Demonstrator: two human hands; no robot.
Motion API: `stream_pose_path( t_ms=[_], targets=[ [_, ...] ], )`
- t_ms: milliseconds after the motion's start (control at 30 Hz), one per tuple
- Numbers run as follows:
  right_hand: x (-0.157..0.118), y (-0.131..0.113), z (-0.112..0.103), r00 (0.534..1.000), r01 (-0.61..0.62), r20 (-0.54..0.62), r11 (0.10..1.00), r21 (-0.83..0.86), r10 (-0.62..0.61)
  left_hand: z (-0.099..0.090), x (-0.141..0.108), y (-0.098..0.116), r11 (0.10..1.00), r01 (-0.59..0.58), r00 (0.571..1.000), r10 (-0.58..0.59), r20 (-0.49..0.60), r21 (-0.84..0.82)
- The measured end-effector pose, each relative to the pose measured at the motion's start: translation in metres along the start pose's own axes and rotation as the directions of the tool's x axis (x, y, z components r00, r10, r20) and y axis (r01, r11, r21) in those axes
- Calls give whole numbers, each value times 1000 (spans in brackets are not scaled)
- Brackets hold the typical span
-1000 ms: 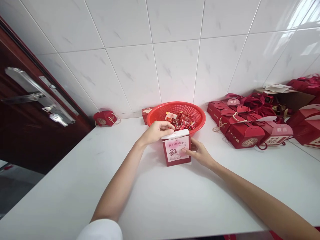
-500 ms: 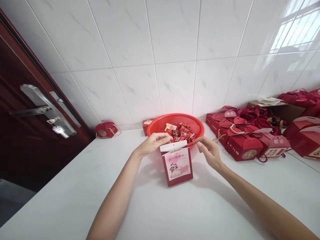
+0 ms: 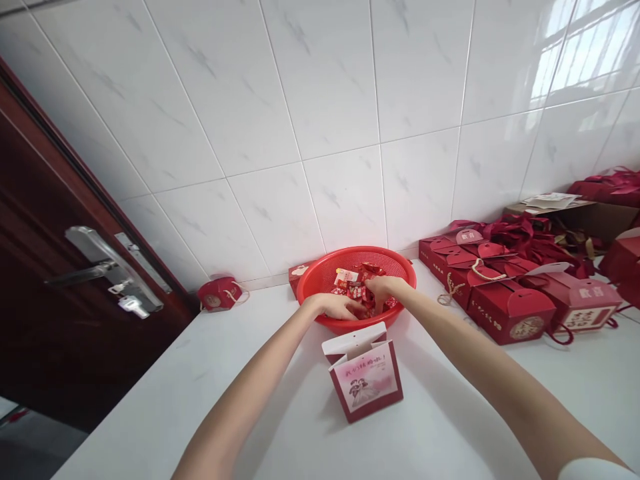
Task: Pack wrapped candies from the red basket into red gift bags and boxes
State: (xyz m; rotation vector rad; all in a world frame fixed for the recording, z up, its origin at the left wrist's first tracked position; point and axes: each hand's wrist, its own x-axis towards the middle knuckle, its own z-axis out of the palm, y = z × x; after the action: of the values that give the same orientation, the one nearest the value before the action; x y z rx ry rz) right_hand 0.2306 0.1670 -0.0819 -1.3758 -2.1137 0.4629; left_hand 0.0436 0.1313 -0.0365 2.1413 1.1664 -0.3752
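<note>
Both my hands are inside a red plastic basket (image 3: 345, 326) that holds a heap of small red wrapped candies (image 3: 357, 292). My left hand (image 3: 340, 305) lies over the near side of the heap, fingers stretched out and touching the wrappers. From the right, my right hand (image 3: 389, 288) reaches down into the candies with fingers apart; its fingertips are partly hidden among them. In front of the basket a dark red gift box (image 3: 369, 381) stands upright with its white top flap raised. A pink picture of a couple is on its front, and neither hand touches it.
Several red gift boxes (image 3: 510, 310) with cord handles stand to the right, beside dark red ribbons (image 3: 525, 240). A small red box (image 3: 219, 295) sits at the left near a brown door (image 3: 60, 320) with keys in its lock. Another box (image 3: 296, 277) is partly behind the basket.
Both hands have moved from above the gift box, near the basket's front rim, forward and down into the candies. The camera view has shifted, and the gift box appears lower in the picture.
</note>
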Motion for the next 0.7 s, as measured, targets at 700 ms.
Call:
stream_pose_path(
  t_ms=[700],
  targets=[
    [-6,-3,-16,898,-262,-285,928,264,334,13,25,-2,976,13,958,51,-284,218]
  ],
)
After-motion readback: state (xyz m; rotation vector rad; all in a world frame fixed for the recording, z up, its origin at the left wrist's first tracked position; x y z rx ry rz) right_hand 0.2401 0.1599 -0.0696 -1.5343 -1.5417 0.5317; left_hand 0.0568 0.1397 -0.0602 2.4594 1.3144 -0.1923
